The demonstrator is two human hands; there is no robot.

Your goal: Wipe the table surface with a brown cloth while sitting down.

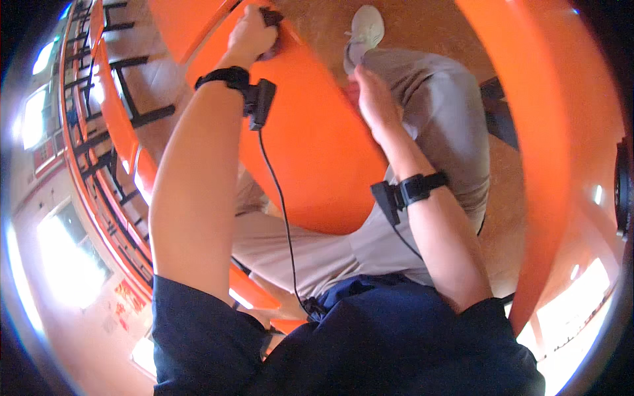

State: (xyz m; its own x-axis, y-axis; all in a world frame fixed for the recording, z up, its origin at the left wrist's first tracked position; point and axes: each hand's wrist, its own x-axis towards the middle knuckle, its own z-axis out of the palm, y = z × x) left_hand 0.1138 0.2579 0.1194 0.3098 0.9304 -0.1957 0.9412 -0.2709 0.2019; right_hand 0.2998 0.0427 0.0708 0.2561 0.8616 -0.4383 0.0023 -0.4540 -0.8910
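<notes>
Before me, between my legs, is a long smooth orange panel (307, 158) with a rounded near end, perhaps a bench seat. My left hand (251, 37) is closed around a dark object (271, 22) at the panel's far part. Its exact kind is unclear, partly covered by the fingers. At the panel's right edge is my right hand (379, 104), seen from the side over my bent knee. A small red patch (352, 93) shows beside its fingers; blur hides whether the hand grips it. Both wrists wear black straps with small devices and cables.
A wide orange surface (545, 123) curves along my right side. To the left stand rows of orange furniture (111, 99) with black metal legs (143, 114). Brown floor (431, 24) lies around my white shoe (367, 27). Bright windows (72, 255) line the left wall.
</notes>
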